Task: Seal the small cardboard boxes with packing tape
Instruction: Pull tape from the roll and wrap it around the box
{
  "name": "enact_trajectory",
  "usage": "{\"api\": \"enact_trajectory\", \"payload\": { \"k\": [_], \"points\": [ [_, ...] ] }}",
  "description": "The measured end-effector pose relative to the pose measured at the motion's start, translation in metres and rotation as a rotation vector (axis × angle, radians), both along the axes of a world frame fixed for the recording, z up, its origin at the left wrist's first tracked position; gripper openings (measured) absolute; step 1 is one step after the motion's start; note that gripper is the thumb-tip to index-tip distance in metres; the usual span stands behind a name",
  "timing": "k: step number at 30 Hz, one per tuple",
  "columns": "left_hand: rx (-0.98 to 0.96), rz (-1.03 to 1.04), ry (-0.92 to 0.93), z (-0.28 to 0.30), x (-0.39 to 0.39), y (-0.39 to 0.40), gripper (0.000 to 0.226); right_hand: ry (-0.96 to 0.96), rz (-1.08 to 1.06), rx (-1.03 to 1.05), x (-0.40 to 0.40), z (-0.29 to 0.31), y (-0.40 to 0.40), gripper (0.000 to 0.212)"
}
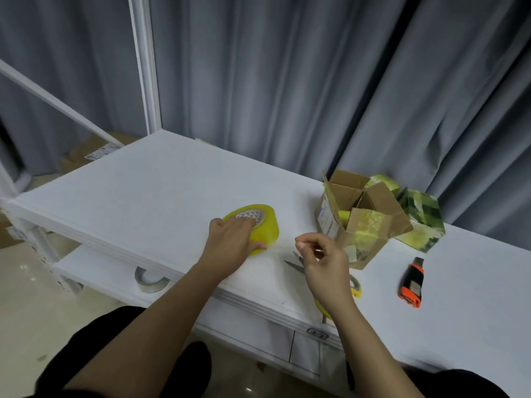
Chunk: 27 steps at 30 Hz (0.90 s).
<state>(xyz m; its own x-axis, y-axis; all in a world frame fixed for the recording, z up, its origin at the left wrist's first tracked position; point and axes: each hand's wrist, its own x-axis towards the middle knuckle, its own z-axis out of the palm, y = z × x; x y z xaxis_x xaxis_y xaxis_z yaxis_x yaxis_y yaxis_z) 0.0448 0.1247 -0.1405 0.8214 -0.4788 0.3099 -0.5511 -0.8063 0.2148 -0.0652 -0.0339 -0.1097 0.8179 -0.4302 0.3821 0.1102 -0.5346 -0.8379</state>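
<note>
A big yellow roll of packing tape (265,225) lies flat on the white table (143,191). My left hand (232,242) holds the roll, fingers over its core and thumb against its near side. To the right, my right hand (321,259) hovers with thumb and forefinger pinched together; a faint clear strip seems to run from the roll to them. Behind that hand stands a small cardboard box (359,216) with its flaps open and old yellowish tape on its sides. A second box (419,222), wrapped in greenish tape, sits right behind it.
Scissors (296,264) with yellow handles lie under my right hand near the front edge. An orange and black box cutter (412,282) lies at the right. A grey tape roll (149,280) sits on the lower shelf. Grey curtains hang behind; cardboard boxes (92,153) lie on the floor left.
</note>
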Motion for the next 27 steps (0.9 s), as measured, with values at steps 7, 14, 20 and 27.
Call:
{"api": "enact_trajectory", "payload": {
  "k": [7, 14, 20, 27],
  "points": [
    [0.102, 0.047, 0.102, -0.004, -0.010, -0.009, 0.062, 0.220, 0.141, 0.083, -0.031, -0.046, 0.008, 0.017],
    [-0.438, -0.089, 0.328, -0.016, -0.070, 0.005, 0.031, 0.231, 0.270, 0.147, -0.046, -0.050, 0.014, 0.044],
    [-0.691, 0.119, 0.849, -0.023, -0.098, 0.000, 0.044, 0.265, 0.347, 0.168, -0.049, -0.053, 0.019, 0.052],
    [-0.597, 0.244, 0.553, -0.022, -0.092, 0.006, 0.015, 0.370, 0.290, 0.385, -0.040, -0.049, 0.011, 0.038]
  ]
}}
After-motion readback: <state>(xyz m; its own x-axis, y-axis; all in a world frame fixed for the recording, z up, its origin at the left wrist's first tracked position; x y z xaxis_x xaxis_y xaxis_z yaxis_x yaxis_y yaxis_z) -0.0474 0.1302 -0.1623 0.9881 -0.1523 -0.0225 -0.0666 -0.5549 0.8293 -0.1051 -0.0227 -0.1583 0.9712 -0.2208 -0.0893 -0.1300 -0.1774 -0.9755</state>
